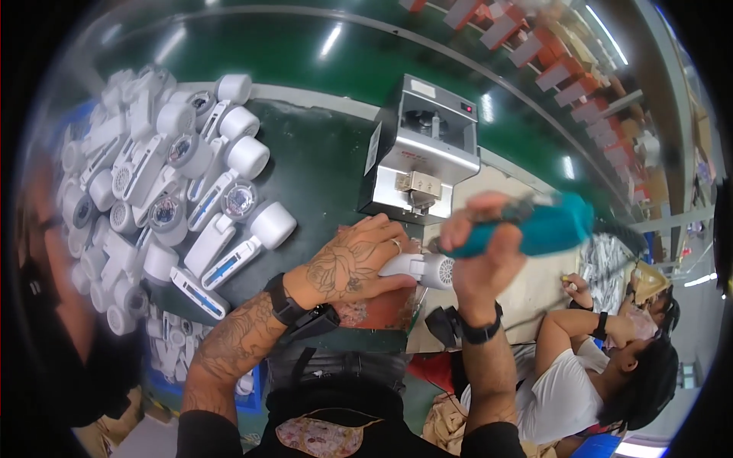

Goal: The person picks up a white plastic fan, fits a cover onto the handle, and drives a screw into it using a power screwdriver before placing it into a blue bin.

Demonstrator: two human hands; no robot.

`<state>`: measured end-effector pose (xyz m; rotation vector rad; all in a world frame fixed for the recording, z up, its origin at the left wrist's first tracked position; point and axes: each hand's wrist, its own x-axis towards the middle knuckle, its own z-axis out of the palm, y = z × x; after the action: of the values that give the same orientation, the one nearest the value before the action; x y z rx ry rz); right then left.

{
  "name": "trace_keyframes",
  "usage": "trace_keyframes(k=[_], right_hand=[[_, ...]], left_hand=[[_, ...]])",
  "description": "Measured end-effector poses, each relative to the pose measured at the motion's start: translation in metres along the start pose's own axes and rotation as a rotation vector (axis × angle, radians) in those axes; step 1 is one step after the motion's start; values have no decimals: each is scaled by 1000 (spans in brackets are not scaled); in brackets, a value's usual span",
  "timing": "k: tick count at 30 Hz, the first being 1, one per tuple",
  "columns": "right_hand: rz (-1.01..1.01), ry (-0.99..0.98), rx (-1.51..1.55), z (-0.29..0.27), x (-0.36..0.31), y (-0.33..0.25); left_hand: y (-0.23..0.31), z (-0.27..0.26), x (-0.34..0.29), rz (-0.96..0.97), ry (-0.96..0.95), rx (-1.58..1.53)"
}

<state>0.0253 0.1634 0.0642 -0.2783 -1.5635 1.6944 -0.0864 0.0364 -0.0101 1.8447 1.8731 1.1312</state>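
My left hand (347,263), tattooed and wearing a ring, is closed on a white handheld fan (437,271) with a round vented end. The fan lies over a worn reddish mat (374,311) in front of me. Just to the right, my right hand (489,267) grips a teal electric screwdriver (553,225), its body pointing right and slightly blurred. The tip of the screwdriver is hidden by my fingers, so contact with the fan cannot be made out. Behind my hands stands a silver-and-black screw feeder (382,172) with a small metal block at its front.
A big heap of white handheld fans (164,149) covers the left of the green table (305,153). More fans fill a blue crate (256,389) below. Cardboard (527,298) lies at right, beside silvery packets (607,263). A co-worker in a white shirt (561,366) sits at right.
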Motion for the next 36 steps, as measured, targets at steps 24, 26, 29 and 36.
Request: trace_keyframes(k=[24, 26, 29, 36], right_hand=[[41, -39, 14, -12, -15, 17], [37, -30, 12, -11, -14, 15], [83, 8, -35, -8, -8, 9], [-137, 65, -95, 21, 40, 15]], left_hand=[[3, -2, 0, 16, 7, 16], [3, -2, 0, 27, 0, 24], [1, 1, -2, 29, 49, 5], [-1, -7, -7, 70, -7, -13]])
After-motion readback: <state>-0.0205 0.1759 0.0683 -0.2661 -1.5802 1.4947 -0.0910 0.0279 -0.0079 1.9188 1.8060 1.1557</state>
